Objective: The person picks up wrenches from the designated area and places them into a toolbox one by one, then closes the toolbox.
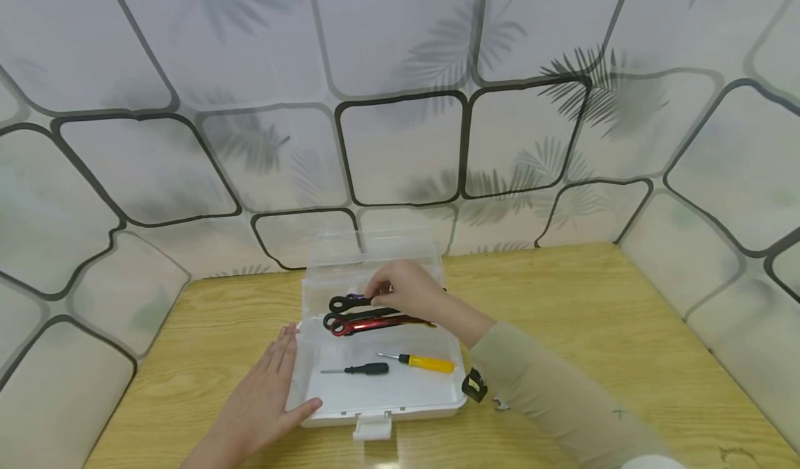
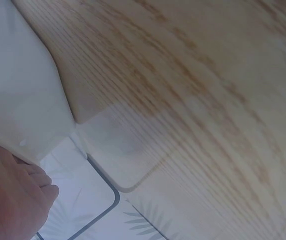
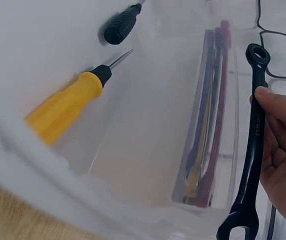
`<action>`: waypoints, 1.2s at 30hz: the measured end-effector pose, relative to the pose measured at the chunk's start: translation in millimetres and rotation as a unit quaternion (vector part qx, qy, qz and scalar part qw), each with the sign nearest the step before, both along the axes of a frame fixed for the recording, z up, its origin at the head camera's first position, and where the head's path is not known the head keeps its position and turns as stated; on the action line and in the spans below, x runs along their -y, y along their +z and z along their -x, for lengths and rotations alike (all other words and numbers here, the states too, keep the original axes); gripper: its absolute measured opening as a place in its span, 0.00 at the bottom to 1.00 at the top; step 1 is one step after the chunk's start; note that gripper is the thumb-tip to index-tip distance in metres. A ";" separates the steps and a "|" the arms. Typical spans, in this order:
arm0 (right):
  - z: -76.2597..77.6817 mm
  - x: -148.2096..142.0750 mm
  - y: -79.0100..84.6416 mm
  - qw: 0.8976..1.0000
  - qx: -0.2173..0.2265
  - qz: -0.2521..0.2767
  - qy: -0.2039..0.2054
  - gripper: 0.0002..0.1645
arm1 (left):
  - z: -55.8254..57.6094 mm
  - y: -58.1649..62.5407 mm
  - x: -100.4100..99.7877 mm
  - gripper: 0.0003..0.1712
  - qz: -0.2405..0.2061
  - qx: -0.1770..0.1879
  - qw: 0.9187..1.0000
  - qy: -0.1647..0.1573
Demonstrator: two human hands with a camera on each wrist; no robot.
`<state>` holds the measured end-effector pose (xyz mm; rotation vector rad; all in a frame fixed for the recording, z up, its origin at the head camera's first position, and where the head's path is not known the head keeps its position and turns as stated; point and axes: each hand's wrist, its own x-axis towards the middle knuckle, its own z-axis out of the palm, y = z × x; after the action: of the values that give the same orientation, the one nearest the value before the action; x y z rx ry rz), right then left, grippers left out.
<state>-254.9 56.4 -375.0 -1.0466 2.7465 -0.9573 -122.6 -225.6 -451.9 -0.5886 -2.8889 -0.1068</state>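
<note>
One likely stiff, weighty wrench (image 3: pixel 255 135) at frame right suits mid-shank holding; right hand (image 3: pixel 282 145) pinches nearer its ring (image 3: pixel 258 62), left hand (image 1: pixel 269 382) straight-fingered

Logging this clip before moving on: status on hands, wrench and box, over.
Right hand holding black wrench. Left hand braced at white box's edge. Clear lid open, nothing visibly blocking.
</note>
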 end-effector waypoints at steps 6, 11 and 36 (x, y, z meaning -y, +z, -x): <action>-2.2 1.9 -3.0 0.999 -0.021 -0.032 0.013 0.04 | -0.1 -1.3 0.2 0.64 -0.008 -0.005 1.000 -0.004; -3.1 3.8 -3.8 0.999 -0.019 -0.037 0.020 0.04 | -0.2 -1.3 -0.2 0.64 -0.009 0.002 1.000 0.000; -4.4 0.8 -11.7 0.999 0.046 -0.023 0.001 0.06 | -0.8 -2.9 -0.3 0.63 -0.013 -0.003 1.000 -0.004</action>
<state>-250.5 55.5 -386.6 -0.9732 2.6787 -0.9141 -121.8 -225.4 -454.8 -0.5941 -2.8742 -0.1442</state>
